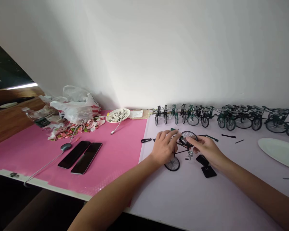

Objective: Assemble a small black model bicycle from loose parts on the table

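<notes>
A black miniature bicycle is held tilted just above or on the pale tabletop, one wheel toward me and the other farther off. Around its frame curl the fingers of my left hand, their tips near the far wheel; its thumb is hidden. My right hand pinches the far wheel at its right side, thumb across the spokes. Small black flat pieces lie below my right hand. A black-handled cutter rests left of my left hand.
Several finished-looking miniature bicycles stand along the wall. A white oval plate sits at right, loose dark strips nearer the middle. On the pink surface are two phones, a cable, a plate of small pieces and plastic bags.
</notes>
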A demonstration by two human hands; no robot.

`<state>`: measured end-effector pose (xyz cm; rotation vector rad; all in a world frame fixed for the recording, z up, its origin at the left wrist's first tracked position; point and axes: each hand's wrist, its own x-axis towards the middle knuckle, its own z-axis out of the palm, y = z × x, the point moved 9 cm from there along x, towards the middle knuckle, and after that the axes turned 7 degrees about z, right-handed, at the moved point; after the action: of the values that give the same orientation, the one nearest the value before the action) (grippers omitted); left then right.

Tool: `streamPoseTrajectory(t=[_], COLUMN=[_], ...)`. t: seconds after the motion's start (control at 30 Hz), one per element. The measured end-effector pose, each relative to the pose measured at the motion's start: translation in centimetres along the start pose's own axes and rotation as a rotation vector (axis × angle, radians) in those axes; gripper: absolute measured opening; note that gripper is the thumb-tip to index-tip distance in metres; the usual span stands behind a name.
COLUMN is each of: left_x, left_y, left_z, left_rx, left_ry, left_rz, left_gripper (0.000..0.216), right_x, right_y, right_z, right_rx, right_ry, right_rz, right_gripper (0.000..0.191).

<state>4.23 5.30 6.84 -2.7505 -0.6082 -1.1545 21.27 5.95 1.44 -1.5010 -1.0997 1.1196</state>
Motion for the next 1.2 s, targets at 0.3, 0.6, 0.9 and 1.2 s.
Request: streamPoseTrajectory(t=[0.3, 0.6, 0.9, 1.2], left_x=[-2.2, -1.9, -2.5, -2.8], left_y=[-4.4, -3.4, -3.5, -3.9], left_z=[2.6, 3.6, 3.7, 3.5], left_rx=[-0.968, -1.451, -1.252, -1.253], left_ry=[0.292, 0.317, 0.284, 0.284], left_rz=[-0.625, -0.858, -0.898, -0.972], left_gripper=[0.062, 0.047, 0.056, 0.052], right_x=[-0.3, 0.0, -0.4, -0.3], right_y=[-1.3, -0.9, -1.5, -1.5], right_z=[-0.6, -0.1, 0.6, 0.2], right_rx=[0.05, -0.011, -0.137, -0.323], right_ry=[0.075, 0.034, -0.03, -0.004], right_rz=[-0.103, -0.142, -0.2, -0.27], right_gripper=[0.059, 0.061, 0.056, 0.047])
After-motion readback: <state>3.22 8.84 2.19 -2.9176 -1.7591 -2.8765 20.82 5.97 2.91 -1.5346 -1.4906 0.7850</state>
